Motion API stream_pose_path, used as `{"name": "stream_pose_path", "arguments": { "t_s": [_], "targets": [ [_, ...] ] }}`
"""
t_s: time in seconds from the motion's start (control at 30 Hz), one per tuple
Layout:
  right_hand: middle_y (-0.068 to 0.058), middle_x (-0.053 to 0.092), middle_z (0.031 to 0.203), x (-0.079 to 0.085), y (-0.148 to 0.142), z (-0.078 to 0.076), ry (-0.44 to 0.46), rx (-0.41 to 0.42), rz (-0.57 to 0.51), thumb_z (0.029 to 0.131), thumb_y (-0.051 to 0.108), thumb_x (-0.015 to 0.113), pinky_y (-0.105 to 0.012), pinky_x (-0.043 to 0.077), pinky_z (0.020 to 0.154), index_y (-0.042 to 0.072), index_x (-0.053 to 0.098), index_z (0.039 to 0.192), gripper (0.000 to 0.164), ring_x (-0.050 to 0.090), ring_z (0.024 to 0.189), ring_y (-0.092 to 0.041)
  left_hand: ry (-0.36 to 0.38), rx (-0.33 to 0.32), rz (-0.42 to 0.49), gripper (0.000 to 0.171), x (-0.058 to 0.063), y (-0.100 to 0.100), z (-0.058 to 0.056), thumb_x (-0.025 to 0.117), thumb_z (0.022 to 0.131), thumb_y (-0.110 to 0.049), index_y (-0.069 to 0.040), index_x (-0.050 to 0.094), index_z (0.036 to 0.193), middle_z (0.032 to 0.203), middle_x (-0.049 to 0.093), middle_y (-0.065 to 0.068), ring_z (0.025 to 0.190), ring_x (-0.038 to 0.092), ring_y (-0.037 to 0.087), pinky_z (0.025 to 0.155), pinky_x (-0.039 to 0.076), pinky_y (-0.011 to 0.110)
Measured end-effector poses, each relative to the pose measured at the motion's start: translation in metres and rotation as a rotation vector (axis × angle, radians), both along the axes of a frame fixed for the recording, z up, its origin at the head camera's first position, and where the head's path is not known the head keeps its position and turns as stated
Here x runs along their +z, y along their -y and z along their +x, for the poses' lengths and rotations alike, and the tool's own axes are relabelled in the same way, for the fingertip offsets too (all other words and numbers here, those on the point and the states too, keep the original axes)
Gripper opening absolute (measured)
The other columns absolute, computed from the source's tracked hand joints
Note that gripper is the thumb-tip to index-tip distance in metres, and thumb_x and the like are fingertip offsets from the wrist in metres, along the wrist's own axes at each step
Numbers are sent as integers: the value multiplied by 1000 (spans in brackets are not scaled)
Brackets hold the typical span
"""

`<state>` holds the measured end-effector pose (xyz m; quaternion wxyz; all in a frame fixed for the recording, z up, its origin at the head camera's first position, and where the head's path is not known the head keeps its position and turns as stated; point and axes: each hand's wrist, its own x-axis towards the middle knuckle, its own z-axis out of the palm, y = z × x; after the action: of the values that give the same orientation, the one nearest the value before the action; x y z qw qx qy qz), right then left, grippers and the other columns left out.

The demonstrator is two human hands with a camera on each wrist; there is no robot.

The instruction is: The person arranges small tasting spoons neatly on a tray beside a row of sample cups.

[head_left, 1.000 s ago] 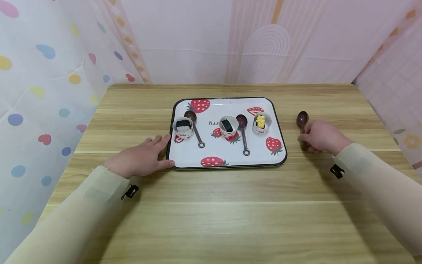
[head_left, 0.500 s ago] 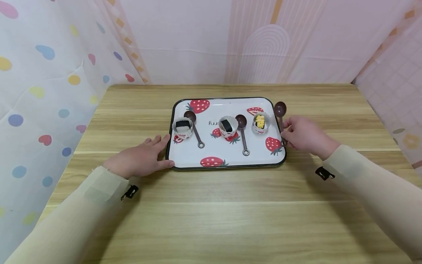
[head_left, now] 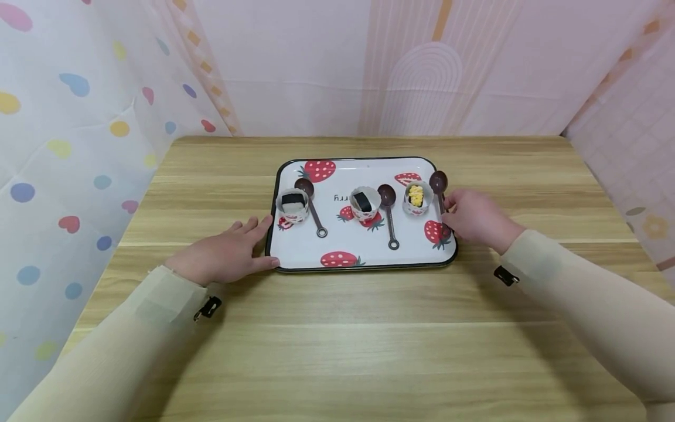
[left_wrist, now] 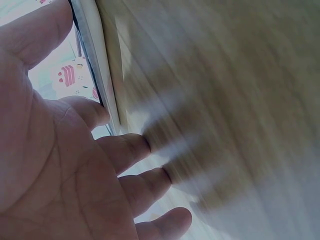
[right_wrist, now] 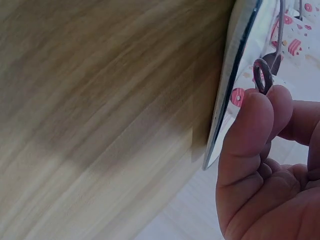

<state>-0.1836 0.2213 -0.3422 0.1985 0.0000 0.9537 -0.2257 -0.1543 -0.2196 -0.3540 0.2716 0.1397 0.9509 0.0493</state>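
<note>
At the right rim of the white strawberry-print tray (head_left: 369, 255), my right hand (head_left: 482, 220) pinches a brown spoon (head_left: 439, 181) by its handle; its bowl points away from me. In the right wrist view, the ring end of the spoon's handle (right_wrist: 263, 75) pokes out above thumb and finger. My left hand (head_left: 227, 252) rests with spread fingers against the tray's left edge. On the tray are a paper cup (head_left: 292, 215) with a rice-and-seaweed piece at the left, a similar cup (head_left: 365, 213) in the middle, and a cup (head_left: 418, 206) with a yellow-topped piece at the right.
Two more brown spoons lie on the tray: one beside the left cup (head_left: 318, 220), one beside the middle cup (head_left: 390, 223). The wooden table (head_left: 337, 340) extends around the tray. Patterned curtains (head_left: 316, 70) hang behind and at both sides.
My right hand has carried the brown spoon leftward from the table to the tray's right side, beside the yellow-topped cup. The left hand has stayed at the tray's left edge.
</note>
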Motion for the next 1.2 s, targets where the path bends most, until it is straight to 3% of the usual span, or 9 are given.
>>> {"name": "stream_pose_path", "arguments": {
  "t_s": [0.63,0.9,1.2],
  "targets": [
    [-11,66,85,-5,7,1,8,33,31,105,17,60,-27,45,56,-4,64,125,30,54,64,-16,0,4,-7,106,-1,-1,-2,55,98,-72,-13,6,171,175,11,27,159,11,55,120,30,73],
    [-14,70,96,-8,10,1,-26,39,52,101,14,60,-28,48,58,-4,67,121,27,60,72,-21,0,0,-4,107,-1,-1,-2,54,97,-74,-14,6,171,175,10,27,159,11,55,119,29,74],
    [-16,70,101,-10,15,-1,-7,47,117,101,14,62,-28,48,58,-5,68,118,26,61,75,-22,1,0,-2,107,-2,-1,-2,54,98,-74,-14,5,171,175,10,27,159,10,55,120,29,73]
  ]
}}
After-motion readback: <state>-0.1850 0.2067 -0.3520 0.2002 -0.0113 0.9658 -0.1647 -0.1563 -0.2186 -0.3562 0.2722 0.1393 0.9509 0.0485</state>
